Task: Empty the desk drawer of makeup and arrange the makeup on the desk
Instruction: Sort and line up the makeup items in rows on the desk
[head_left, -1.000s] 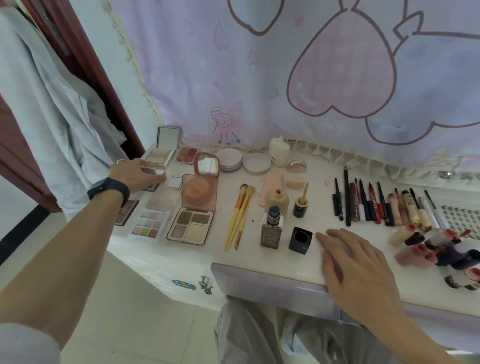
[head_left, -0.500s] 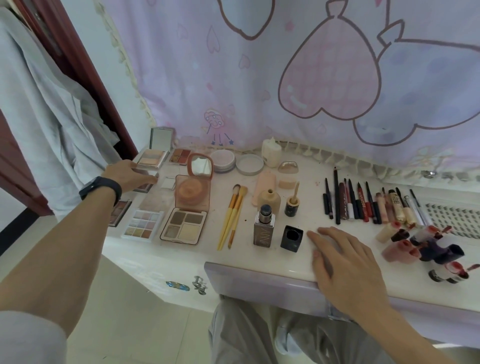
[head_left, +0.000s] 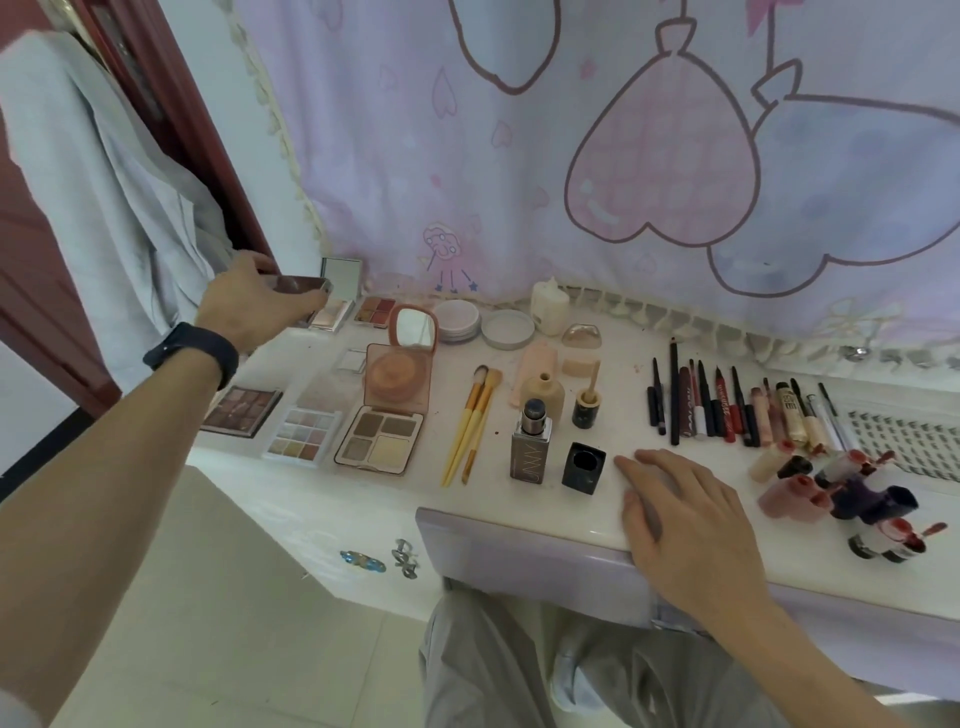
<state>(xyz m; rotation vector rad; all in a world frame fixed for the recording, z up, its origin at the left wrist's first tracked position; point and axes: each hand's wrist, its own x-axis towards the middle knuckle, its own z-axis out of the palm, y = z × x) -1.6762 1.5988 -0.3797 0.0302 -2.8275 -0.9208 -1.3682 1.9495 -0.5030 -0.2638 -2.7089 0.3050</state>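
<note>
Over the white desk (head_left: 498, 499), the left hand (head_left: 254, 306) gripped a dark compact (head_left: 301, 285) in its curled fingers, while the right hand (head_left: 685, 514) lay flat, its relaxed fingertips just beside a black cap (head_left: 584, 467).

On the table (head_left: 498, 501), the palettes (head_left: 382, 439) lie at the left of the frame. The brushes (head_left: 470, 423) lie in the middle, with a bottle (head_left: 530, 447) and a cap (head_left: 584, 466) just right. The pencils (head_left: 701, 410) lie farther right, with tubes (head_left: 795, 493) below them.

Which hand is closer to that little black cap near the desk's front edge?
Right. The right hand lies flat beside the black cap, fingertips just short of it. The left hand is far off at the back left, holding a dark compact.
</note>
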